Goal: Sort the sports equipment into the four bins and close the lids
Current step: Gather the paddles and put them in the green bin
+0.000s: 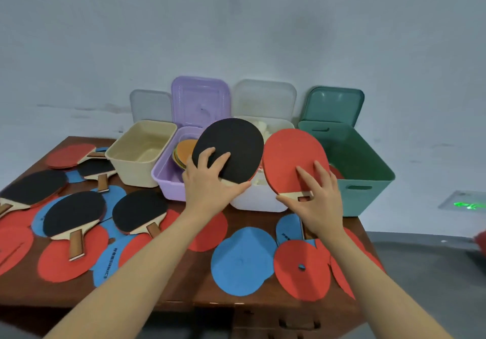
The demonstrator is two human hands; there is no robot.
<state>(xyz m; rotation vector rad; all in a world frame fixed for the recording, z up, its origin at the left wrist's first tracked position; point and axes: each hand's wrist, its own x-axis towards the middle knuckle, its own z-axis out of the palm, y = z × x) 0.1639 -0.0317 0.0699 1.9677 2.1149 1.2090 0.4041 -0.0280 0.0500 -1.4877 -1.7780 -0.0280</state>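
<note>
My left hand [207, 178] grips a black-faced paddle [234, 146] held up over the purple bin [168, 178] and the white bin [252, 199]. My right hand [315, 196] grips a red-faced paddle [289, 154] by its neck, between the white bin and the green bin [368, 180]. A beige bin [136, 167] stands at the left, apparently empty. All four lids lean open against the wall. Orange and yellow discs [184, 151] lie in the purple bin. White items fill the white bin. Something red shows in the green bin.
Several more paddles [76, 215] lie on the left of the brown table [184, 286], over red and blue round covers. A blue cover [242, 262] and a red cover [302, 270] lie near the front edge. The wall is close behind the bins.
</note>
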